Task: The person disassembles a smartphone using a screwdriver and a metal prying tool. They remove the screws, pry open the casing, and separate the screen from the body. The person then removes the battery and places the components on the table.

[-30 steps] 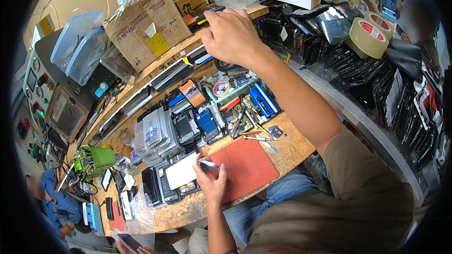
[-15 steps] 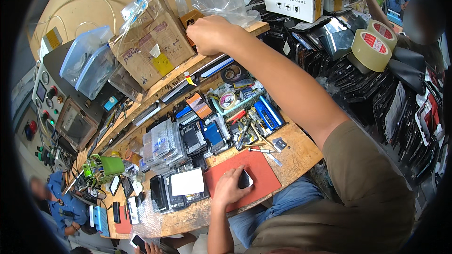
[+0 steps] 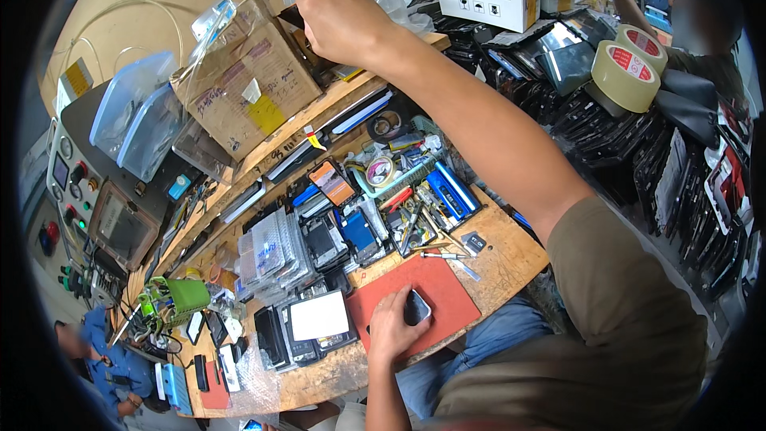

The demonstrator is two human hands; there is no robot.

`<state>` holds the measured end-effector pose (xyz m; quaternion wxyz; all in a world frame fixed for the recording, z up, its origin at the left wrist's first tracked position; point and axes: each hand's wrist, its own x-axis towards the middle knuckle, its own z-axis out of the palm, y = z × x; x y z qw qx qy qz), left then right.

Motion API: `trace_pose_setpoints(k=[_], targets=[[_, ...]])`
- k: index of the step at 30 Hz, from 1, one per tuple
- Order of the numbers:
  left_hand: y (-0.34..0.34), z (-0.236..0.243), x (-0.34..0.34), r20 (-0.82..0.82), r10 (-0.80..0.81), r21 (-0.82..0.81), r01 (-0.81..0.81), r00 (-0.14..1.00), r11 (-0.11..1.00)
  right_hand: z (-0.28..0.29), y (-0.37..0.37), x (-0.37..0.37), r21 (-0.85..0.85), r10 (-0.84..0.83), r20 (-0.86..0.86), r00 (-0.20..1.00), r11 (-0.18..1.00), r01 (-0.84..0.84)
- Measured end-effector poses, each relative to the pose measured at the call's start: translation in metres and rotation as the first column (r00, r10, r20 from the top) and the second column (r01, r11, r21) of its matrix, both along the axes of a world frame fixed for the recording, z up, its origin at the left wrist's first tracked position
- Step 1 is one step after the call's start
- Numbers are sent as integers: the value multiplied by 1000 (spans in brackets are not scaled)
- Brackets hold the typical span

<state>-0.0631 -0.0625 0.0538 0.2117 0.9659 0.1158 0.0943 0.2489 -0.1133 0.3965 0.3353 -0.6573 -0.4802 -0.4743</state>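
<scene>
The right arm stretches long and nearly straight from its rolled brown sleeve [image 3: 606, 271], crossing diagonally over the bench [image 3: 511, 247] toward the upper left. Its hand [image 3: 345, 25] hangs above the raised shelf [image 3: 335, 97], just beside the right side of the carton [image 3: 239, 104], back of the hand toward the viewer and wrist almost in line with the forearm. Its fingers are curled in close; whether they have hold of anything cannot be told, since the fingertips are hidden. The left forearm rises from the lower edge, close to upright, and its hand [image 3: 391, 327] rests low over the red mat [image 3: 447, 295], partly closed, with fingers and thumb around a small phone [image 3: 416, 308]. This phone lies over the mat, dark face up, to the right of the white sheet [image 3: 319, 317].
</scene>
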Motion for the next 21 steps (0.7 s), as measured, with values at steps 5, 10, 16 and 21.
trace_pose_setpoints(k=[5, 10, 16, 21], targets=[[-1, 1, -3, -6, 20, -19, -20, 1000, 1000, 11, -1, 0, 121, 124, -30, 992, 985, -119], [-1, 3, 0, -17, 9, -17, -9, 1000, 1000, 9, -4, -2, 119, 113, -54, 992, 987, -106], [-3, 3, 2, -37, 33, -8, -33, 999, 999, -11, -8, -13, 71, 114, -78, 990, 992, -108], [-7, 4, 1, -20, 57, -25, -58, 998, 998, -19, 7, -18, 44, 105, -3, 994, 993, -105]])
